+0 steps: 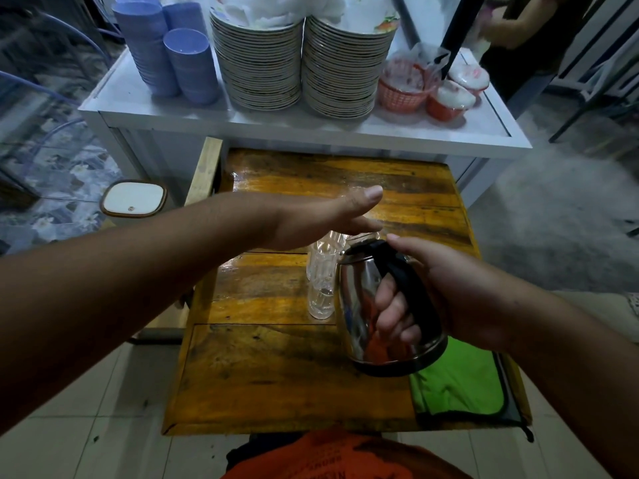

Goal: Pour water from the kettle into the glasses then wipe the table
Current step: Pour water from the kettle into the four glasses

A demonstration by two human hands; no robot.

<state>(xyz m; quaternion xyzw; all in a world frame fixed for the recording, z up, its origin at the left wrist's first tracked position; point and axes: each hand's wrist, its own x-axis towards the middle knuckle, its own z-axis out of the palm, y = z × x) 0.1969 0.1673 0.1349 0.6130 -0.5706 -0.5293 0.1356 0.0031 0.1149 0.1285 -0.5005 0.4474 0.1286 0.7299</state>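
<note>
Because the wooden table (276, 357) under my hands is low and small, I stand over it with both arms reaching down, and everything I need sits within that reach. Beyond my fingertips a white cabinet (145, 108) carries tall stacks of plates (301, 70) and blue bowls (173, 57), kept off the working surface. My right hand (446, 295) is wrapped tight around the black handle of the steel electric kettle (366, 305), thumb on top near the lid, the body tipped toward the left so the spout leans at the glasses; I judge the pour is starting or about to, though I can't see a stream. My left hand (325, 216) is spread flat, gripping nothing, hovering just above the clear glasses (323, 271), probably to steady or pick one. They stand grouped just left of the kettle. Under my right wrist, at the table's near corner, lies the green cloth (460, 382), ready for wiping afterward.
</note>
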